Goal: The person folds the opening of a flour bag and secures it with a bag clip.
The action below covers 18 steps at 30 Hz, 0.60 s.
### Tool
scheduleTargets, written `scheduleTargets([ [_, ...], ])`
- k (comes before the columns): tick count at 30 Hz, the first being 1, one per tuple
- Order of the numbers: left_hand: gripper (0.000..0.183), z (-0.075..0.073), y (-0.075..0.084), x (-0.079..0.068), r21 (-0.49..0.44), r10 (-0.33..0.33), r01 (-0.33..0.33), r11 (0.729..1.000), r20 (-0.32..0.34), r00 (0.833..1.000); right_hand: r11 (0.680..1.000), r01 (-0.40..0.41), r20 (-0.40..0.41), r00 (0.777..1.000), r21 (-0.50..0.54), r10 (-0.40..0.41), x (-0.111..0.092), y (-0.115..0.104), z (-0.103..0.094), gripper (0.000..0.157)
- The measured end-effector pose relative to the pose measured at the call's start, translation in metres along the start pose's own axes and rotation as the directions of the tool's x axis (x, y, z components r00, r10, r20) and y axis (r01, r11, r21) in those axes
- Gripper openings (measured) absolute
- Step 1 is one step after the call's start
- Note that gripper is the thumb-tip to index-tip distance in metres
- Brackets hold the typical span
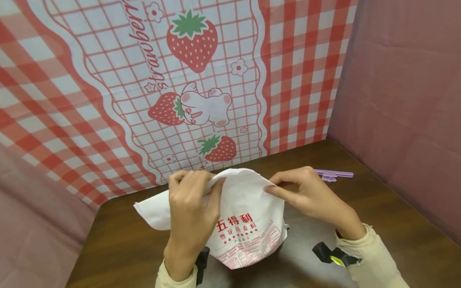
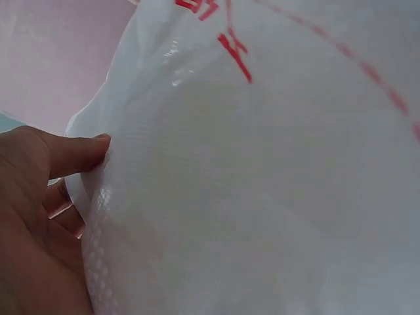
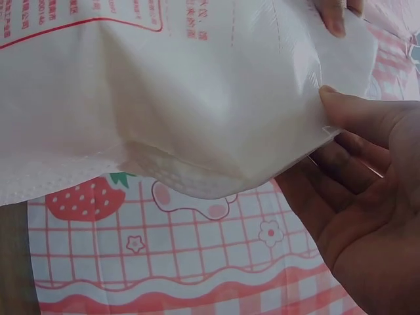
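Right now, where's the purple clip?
Head view, right of centre: the purple clip lies on the brown table, to the right of the white bag and just beyond the right hand.

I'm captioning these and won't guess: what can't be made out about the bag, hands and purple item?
Head view: the inside of the white bag, hidden by its walls; its finest print, too small.
Head view: whether the purple item runs on behind the right hand.
Left wrist view: fingertips of the left hand, thumb aside, hidden by the bag; some red lettering, cut off by the top edge.
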<state>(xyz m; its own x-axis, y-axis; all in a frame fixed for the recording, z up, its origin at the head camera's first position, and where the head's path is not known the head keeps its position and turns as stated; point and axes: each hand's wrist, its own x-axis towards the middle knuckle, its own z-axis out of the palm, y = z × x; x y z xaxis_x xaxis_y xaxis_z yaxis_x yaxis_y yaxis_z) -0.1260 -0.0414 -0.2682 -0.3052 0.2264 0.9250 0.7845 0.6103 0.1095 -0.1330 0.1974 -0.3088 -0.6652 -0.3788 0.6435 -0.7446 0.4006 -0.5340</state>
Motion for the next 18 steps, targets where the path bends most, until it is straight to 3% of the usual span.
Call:
scheduleTargets([
  [9, 0.006, -0.003, -0.002, -0.005, -0.002, -0.011, 0.011, 1.0, -0.025, 1.0, 0.988, 0.021, -0.007, 1.0, -0.15, -0.022, 0.0, -0.005, 0.002, 0.006],
  [18, 0.008, -0.005, -0.006, -0.003, -0.001, 0.002, -0.002, 1.0, -0.02, 1.0, 0.965, 0.071, -0.053, 0.995, -0.252, -0.087, 0.002, -0.014, 0.0, 0.022],
])
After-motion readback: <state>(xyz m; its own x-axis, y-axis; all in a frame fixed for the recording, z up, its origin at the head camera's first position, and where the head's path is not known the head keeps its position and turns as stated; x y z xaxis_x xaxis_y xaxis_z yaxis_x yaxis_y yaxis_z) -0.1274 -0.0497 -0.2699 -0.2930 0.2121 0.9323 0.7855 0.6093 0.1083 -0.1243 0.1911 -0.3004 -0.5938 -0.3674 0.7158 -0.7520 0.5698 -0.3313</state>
